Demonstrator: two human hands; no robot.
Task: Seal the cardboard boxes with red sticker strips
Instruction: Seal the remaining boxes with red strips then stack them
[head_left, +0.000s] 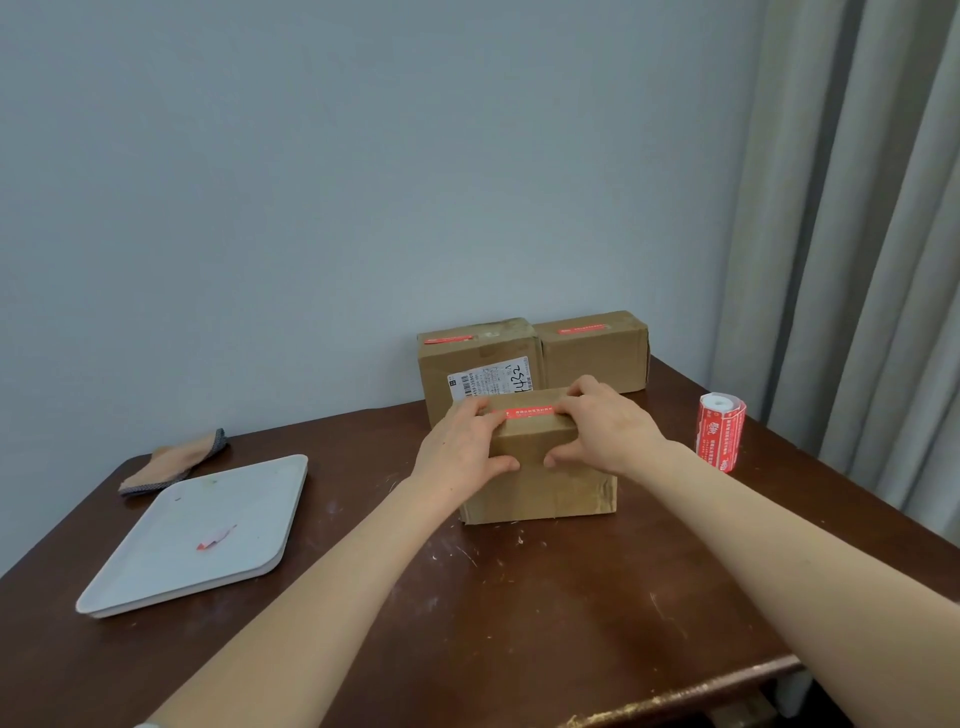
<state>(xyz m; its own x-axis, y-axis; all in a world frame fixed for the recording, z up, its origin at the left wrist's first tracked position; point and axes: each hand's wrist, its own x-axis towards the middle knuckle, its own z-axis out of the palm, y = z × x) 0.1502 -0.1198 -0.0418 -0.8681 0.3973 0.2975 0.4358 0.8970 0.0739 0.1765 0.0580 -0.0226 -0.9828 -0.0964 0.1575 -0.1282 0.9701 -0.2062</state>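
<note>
A small cardboard box (540, 483) stands on the brown table with a red sticker strip (530, 412) lying across its top. My left hand (460, 449) grips the box's left upper edge, fingers over one end of the strip. My right hand (605, 428) grips the right upper edge, fingers over the other end. Behind it stand two more cardboard boxes, the left box (475, 364) with a shipping label and the right box (595, 351), each with a red strip on top. A roll of red sticker strips (721, 431) stands upright to the right.
A white tray (156, 561) with a red paper scrap (215, 538) lies at the left. A folded cloth (176, 460) lies behind it by the wall. Curtains (857, 234) hang at the right. The table's front edge (675, 696) runs near me.
</note>
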